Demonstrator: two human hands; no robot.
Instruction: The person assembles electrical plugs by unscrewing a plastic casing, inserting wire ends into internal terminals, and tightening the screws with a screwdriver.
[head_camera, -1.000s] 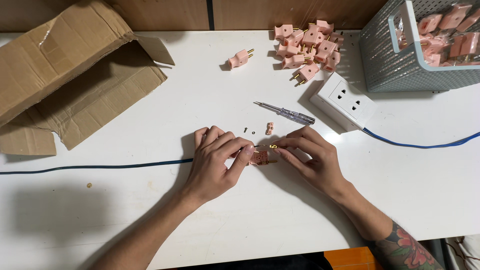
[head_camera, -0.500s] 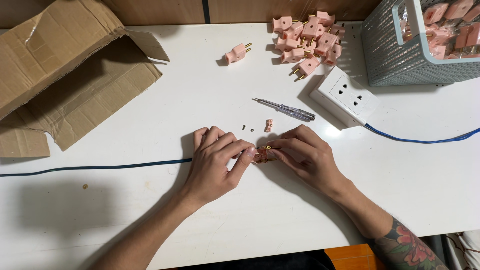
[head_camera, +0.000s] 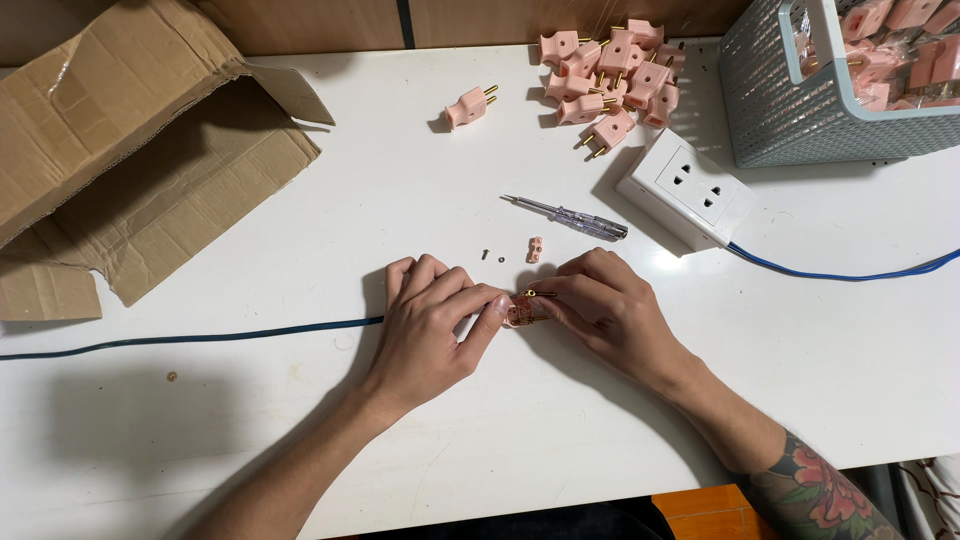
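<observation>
Dead centre on the white table (head_camera: 300, 450), both hands meet over a small pink plug part (head_camera: 518, 313) with brass pins showing. Left hand (head_camera: 430, 325) has its fingers bunched together, fingertips pressing the part from the nine o'clock side; right hand (head_camera: 600, 305) pinches it from three o'clock, thumb and forefinger closed on the brass end. Just at twelve o'clock from the hands, a tiny screw (head_camera: 485, 254) and a small pink clamp piece (head_camera: 535, 249) lie loose on the tabletop. Beyond them, a clear-handled screwdriver (head_camera: 570, 216) lies apart from both hands. Up at one o'clock sits a white socket block (head_camera: 688, 190), its blue cable (head_camera: 840, 274) trailing off to three o'clock. A heap of pink plugs (head_camera: 610, 75) lies at twelve, one stray plug (head_camera: 468, 106) beside it, and a grey mesh basket (head_camera: 790, 110) holds more at two o'clock. Over at ten o'clock, an open cardboard box (head_camera: 130, 150); a dark cable (head_camera: 190, 338) runs in from nine o'clock under the left hand.
</observation>
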